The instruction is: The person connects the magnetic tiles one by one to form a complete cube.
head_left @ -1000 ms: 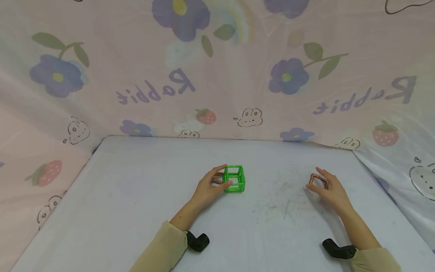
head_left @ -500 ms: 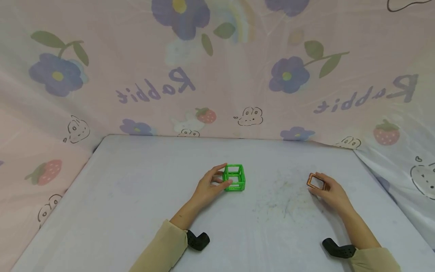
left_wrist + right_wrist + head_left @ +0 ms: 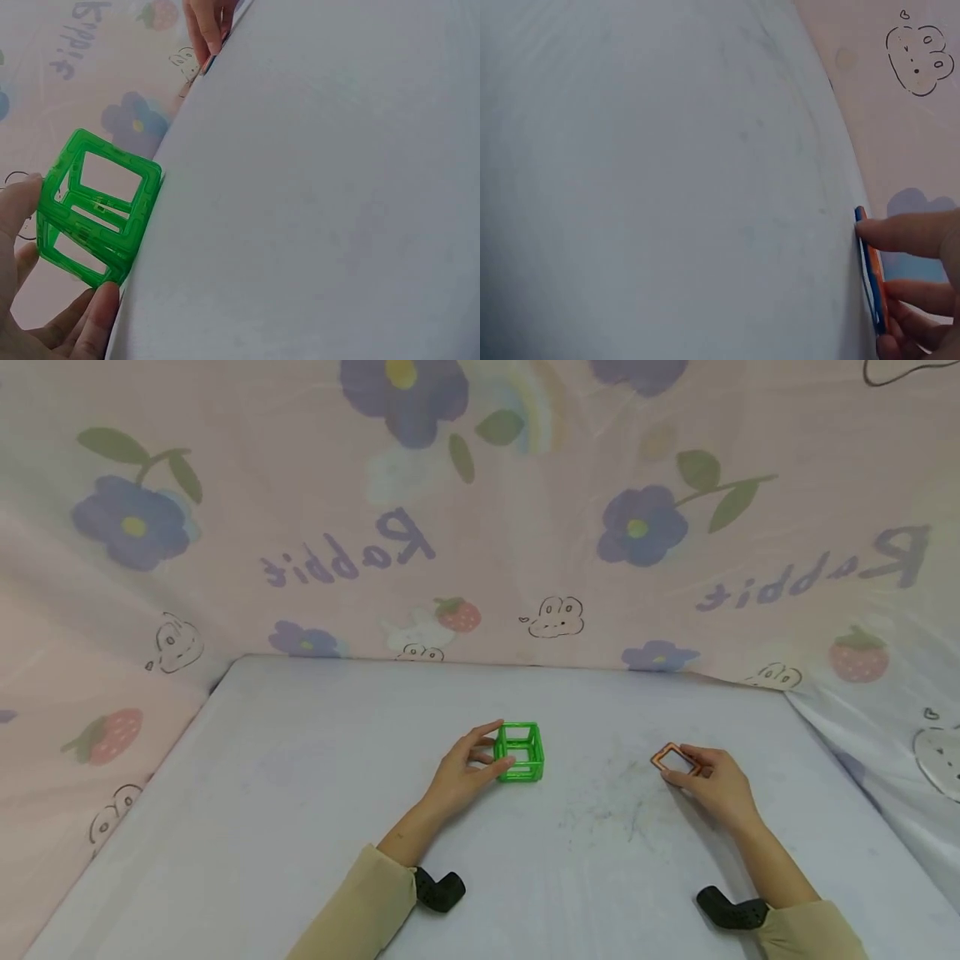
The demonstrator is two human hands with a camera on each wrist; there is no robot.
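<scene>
An open-framed cube of green magnetic tiles (image 3: pixel 539 760) sits on the white table near its middle. My left hand (image 3: pixel 455 777) holds it from the left side, thumb at the front and a fingertip at the top back edge. In the left wrist view the thumb and fingers meet the edges of the green cube (image 3: pixel 142 206). Over the table's right half, my right hand (image 3: pixel 720 785) pinches a square orange magnetic tile frame (image 3: pixel 661 752) by its right side. The right wrist view shows that orange tile (image 3: pixel 875 262) edge-on, with a blue layer (image 3: pixel 860 216) flat against it.
The white table (image 3: pixel 337 810) has faint grey smudges between the two hands. A curtain (image 3: pixel 480 560) printed with flowers and rabbits hangs along the back and sides. Black devices sit at the left wrist (image 3: pixel 441 892) and right wrist (image 3: pixel 731 910).
My right hand has moved left with the orange tile, which has turned to stand cornerwise in the head view. The left hand and green cube have stayed in place.
</scene>
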